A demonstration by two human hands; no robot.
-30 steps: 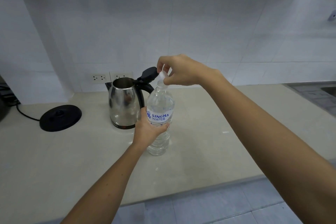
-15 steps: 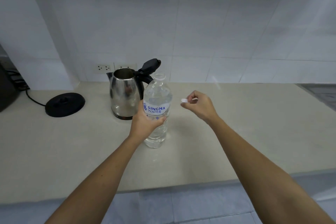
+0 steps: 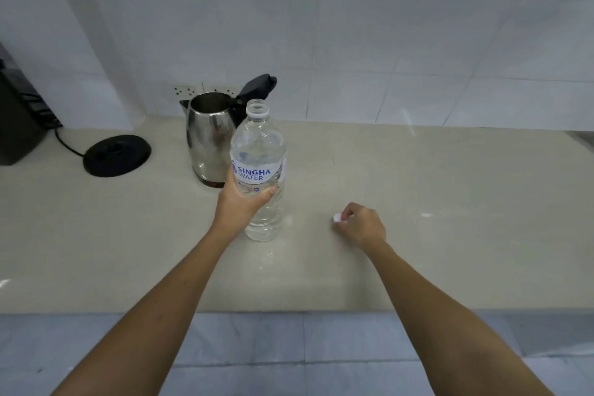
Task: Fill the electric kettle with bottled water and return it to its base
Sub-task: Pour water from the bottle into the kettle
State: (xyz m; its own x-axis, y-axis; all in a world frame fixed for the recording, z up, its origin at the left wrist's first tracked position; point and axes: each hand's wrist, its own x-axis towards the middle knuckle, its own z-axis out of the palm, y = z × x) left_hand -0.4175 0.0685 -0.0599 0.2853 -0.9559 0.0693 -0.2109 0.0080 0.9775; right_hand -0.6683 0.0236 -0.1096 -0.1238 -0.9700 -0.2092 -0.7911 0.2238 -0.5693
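Note:
A clear water bottle [image 3: 258, 145] with a blue and white label stands upright on the beige counter [image 3: 418, 186], its neck uncapped. My left hand [image 3: 239, 202] grips it around the middle. My right hand [image 3: 361, 225] is low over the counter to the bottle's right, fingers pinched on the small white cap [image 3: 337, 218]. Just behind the bottle stands the steel kettle [image 3: 209, 138], its black lid [image 3: 258, 87] flipped up. The round black kettle base [image 3: 116, 155] lies empty on the counter to the kettle's left.
A black cord runs from the base to the left, toward a dark appliance [image 3: 17, 119] at the left edge. Two wall sockets [image 3: 184, 90] sit behind the kettle. White tiled wall rises behind; the counter's front edge lies near me, grey floor tiles below.
My right hand took the cap off the bottle's neck and carried it down and right, close to the counter. The bottle stays upright in my left hand.

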